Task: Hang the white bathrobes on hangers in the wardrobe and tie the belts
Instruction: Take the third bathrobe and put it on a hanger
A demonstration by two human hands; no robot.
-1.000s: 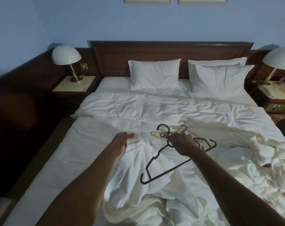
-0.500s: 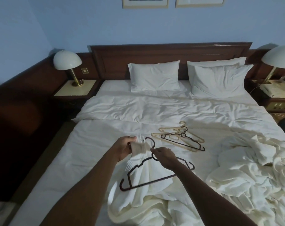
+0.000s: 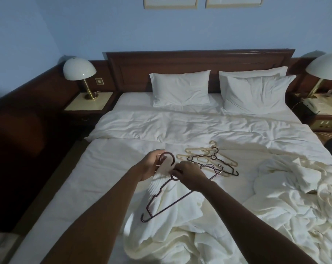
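Observation:
A white bathrobe (image 3: 172, 221) lies crumpled on the bed in front of me. My left hand (image 3: 150, 166) grips its bunched collar end and lifts it. My right hand (image 3: 189, 176) pinches the neck of a dark plastic hanger (image 3: 167, 204), just below the hook, and holds it over the robe. The hook sits against the raised collar. A second white bathrobe (image 3: 294, 195) is heaped on the right side of the bed. Several spare hangers (image 3: 209, 159), cream and black, lie on the duvet just beyond my hands.
The bed (image 3: 180, 126) has a white duvet, pillows (image 3: 181, 88) and a dark wooden headboard. Bedside tables with dome lamps (image 3: 79, 71) stand on both sides; the right one holds a telephone (image 3: 311, 105). A dark wood panel runs along the left wall.
My right hand lifted one dark hanger off the pile and carried it left to the robe collar held by my left hand. The hook now meets the collar.

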